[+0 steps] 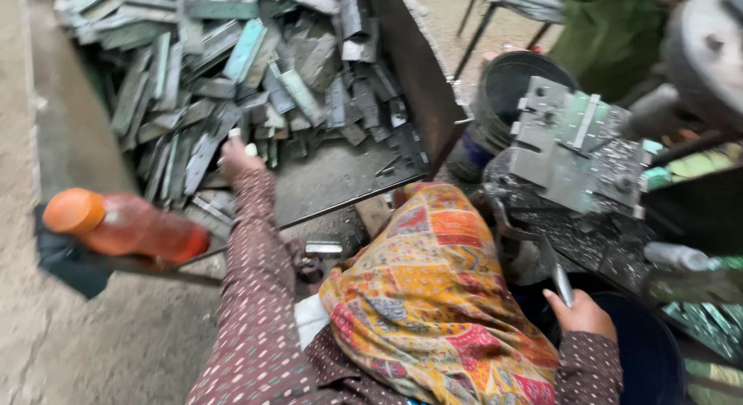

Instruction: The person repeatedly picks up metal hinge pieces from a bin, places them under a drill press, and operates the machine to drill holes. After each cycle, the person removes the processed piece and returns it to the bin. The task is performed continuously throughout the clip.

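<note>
1. Bare concrete floor (116, 343) surrounds a dark metal bin (422, 80) with rusty walls, heaped with flat grey-green metal strips (232, 72). This bin serves as the landmark below.

2. Left hand (236, 153) reaches into the near side of the bin, at the foot of the heap. Fingers appear curled about one or two strips; motion blur hides whether they are truly clamped, so the grip cannot be told for certain.

3. Right hand (580, 312) is well to the right of the bin, below a grey press fixture (573, 146). It is closed around a slim metal lever (561, 281) that rises toward the fixture.

4. Handling judgement: the strips look stiff, thin and light singly but heavy in bulk. Cut edges are likely sharp and possibly oily, hence slippery. Best taken across the flat faces near mid-length, not by the ends.

5. Edges: the bin's right wall stands tall and thin-edged beside the reaching arm; the near lip is low and sits just past the left forearm.

6. Open room: an orange-capped bottle (128, 227) lies left of the bin's near corner. Between bin and fixture, a patterned cloth (433, 297) over the person's lap fills the passage, and a black bucket (507, 88) stands beyond the bin's right wall.
</note>
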